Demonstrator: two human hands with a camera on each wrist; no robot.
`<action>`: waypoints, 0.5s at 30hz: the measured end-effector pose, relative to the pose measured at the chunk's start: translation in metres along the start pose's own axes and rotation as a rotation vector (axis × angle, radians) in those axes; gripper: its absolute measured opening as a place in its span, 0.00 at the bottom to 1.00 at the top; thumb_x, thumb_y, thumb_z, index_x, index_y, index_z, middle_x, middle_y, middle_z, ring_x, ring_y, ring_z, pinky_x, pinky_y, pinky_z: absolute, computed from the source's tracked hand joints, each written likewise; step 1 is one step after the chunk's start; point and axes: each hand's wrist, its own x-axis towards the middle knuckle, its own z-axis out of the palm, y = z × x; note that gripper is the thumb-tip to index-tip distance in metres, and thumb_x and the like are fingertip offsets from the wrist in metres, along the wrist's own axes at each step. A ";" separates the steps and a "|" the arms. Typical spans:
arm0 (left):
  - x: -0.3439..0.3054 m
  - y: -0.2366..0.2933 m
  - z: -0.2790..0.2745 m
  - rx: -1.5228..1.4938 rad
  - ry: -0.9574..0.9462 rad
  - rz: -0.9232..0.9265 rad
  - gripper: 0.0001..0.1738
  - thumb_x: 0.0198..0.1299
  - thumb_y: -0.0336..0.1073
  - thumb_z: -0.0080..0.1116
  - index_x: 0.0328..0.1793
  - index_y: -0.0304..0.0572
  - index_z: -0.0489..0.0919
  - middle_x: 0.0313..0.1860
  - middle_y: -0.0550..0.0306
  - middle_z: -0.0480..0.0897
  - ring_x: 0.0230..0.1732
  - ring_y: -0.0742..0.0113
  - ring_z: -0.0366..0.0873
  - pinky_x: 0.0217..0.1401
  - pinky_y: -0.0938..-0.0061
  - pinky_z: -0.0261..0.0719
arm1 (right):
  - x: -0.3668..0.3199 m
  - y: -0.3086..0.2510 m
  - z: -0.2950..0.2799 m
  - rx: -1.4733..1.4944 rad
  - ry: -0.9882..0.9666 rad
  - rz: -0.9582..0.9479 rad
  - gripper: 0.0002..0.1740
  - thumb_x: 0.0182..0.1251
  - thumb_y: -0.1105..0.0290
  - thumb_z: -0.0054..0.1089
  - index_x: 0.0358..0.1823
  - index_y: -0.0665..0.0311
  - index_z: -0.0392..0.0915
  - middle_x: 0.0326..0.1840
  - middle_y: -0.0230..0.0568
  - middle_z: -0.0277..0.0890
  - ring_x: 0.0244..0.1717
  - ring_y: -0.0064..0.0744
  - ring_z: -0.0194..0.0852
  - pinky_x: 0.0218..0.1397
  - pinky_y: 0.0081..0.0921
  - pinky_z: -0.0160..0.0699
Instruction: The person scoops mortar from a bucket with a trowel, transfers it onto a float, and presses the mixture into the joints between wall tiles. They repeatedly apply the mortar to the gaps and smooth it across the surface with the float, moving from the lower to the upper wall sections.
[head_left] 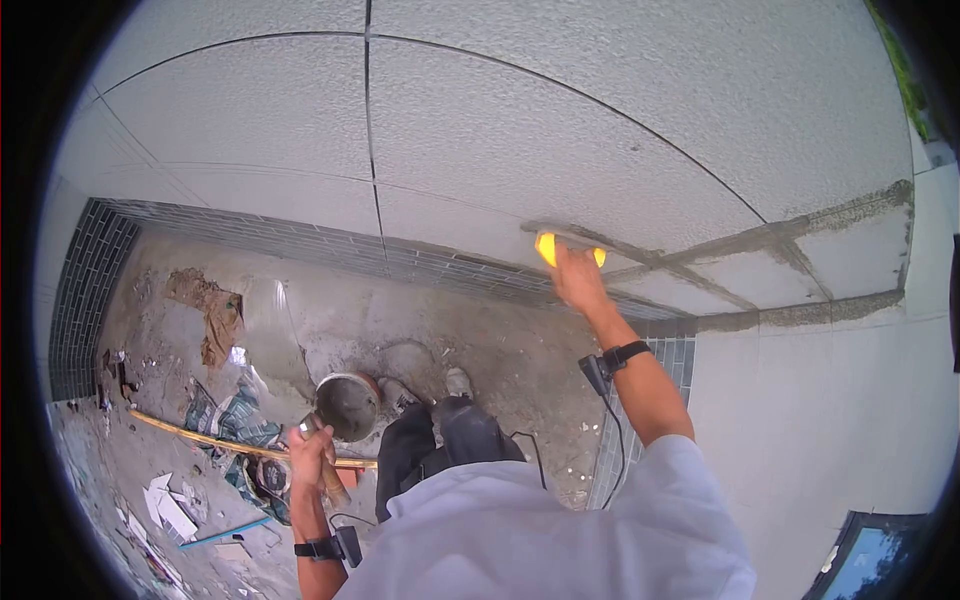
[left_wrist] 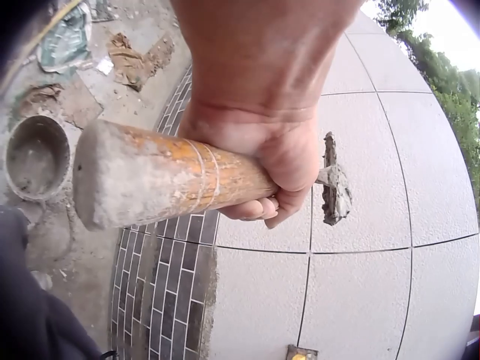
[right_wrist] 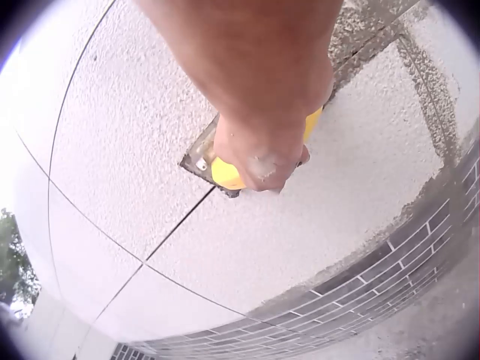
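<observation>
My left hand (head_left: 310, 455) grips a trowel by its thick, worn wooden handle (left_wrist: 176, 180). Grey mortar is caked on the trowel's blade (left_wrist: 337, 191), which shows beyond the knuckles in the left wrist view. Up against the wall, my right hand (head_left: 578, 280) holds a float by its yellow handle (head_left: 545, 248). The float's flat plate (right_wrist: 201, 154) lies along a joint between large pale textured wall tiles (right_wrist: 135, 142); the hand hides much of it. Smeared grey grout (head_left: 735, 243) covers joints to the right of the float in the head view.
A bucket (head_left: 343, 386) of grey mix stands by the person's feet. A long bamboo pole (head_left: 205, 438), torn sacks (head_left: 245, 415), brown cardboard (head_left: 218, 315) and broken tile pieces (head_left: 170, 508) litter the floor to the left. Dark brick-like tiles (left_wrist: 172, 270) line the wall's base.
</observation>
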 end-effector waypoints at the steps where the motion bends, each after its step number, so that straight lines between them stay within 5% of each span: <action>1: -0.003 0.002 0.000 -0.006 0.017 -0.005 0.10 0.59 0.30 0.62 0.32 0.45 0.70 0.15 0.64 0.69 0.11 0.75 0.66 0.13 0.79 0.65 | 0.007 -0.004 -0.004 0.026 0.016 0.053 0.17 0.61 0.67 0.63 0.47 0.68 0.70 0.34 0.57 0.79 0.42 0.60 0.76 0.51 0.51 0.65; 6: -0.001 0.003 -0.018 -0.022 0.027 -0.013 0.10 0.59 0.30 0.62 0.32 0.44 0.71 0.16 0.64 0.70 0.12 0.74 0.67 0.15 0.79 0.66 | 0.013 -0.027 0.002 -0.098 0.264 0.131 0.16 0.62 0.69 0.61 0.48 0.68 0.70 0.35 0.54 0.80 0.41 0.55 0.78 0.49 0.48 0.66; 10: 0.003 0.003 -0.023 -0.049 0.085 -0.014 0.10 0.59 0.30 0.62 0.32 0.44 0.70 0.16 0.64 0.70 0.12 0.74 0.67 0.15 0.79 0.66 | 0.047 -0.067 -0.002 -0.001 0.015 -0.033 0.19 0.60 0.67 0.64 0.48 0.69 0.69 0.34 0.58 0.78 0.41 0.60 0.77 0.52 0.51 0.66; 12: 0.004 0.005 -0.027 -0.049 0.046 0.000 0.10 0.59 0.29 0.62 0.32 0.44 0.70 0.16 0.64 0.70 0.12 0.74 0.67 0.15 0.78 0.66 | 0.074 -0.082 -0.004 -0.011 -0.122 0.169 0.20 0.59 0.67 0.65 0.48 0.69 0.70 0.34 0.57 0.78 0.41 0.59 0.77 0.52 0.50 0.67; 15: 0.005 0.009 -0.035 -0.047 0.052 0.021 0.09 0.59 0.28 0.62 0.32 0.43 0.71 0.16 0.64 0.70 0.12 0.74 0.67 0.15 0.78 0.65 | 0.069 -0.087 -0.001 0.042 0.088 0.090 0.21 0.59 0.68 0.65 0.50 0.69 0.69 0.34 0.57 0.79 0.39 0.59 0.77 0.49 0.49 0.67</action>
